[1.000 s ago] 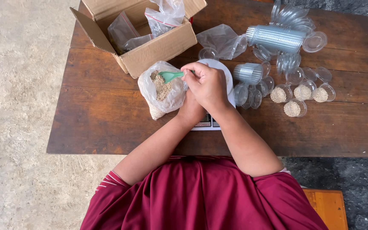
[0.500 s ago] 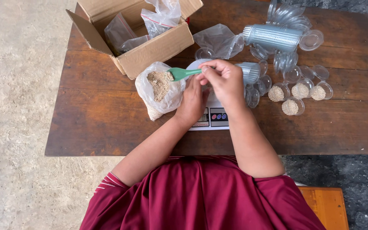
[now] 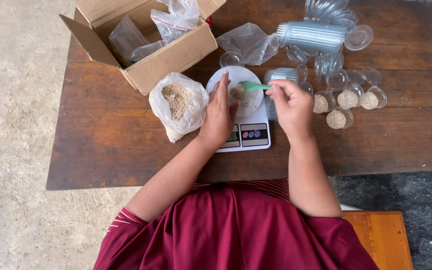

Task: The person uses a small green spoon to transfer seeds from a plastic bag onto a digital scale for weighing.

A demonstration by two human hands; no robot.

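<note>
My right hand grips a small green spoon whose bowl is over a clear cup with pale grain on the white round platform of a kitchen scale. Resting on the scale's left side is my left hand, fingers together and flat beside the cup, holding nothing. Just left of that hand sits an open plastic bag of grain on the brown wooden table.
An open cardboard box with plastic bags stands at the back left. Stacks of clear cups and loose lids lie at the back right. Several filled cups stand right of the scale. An orange bench is at lower right.
My right hand has carried the green spoon from the grain bag rightward to the cup on the scale. My left hand has dropped onto the scale beside the cup.
</note>
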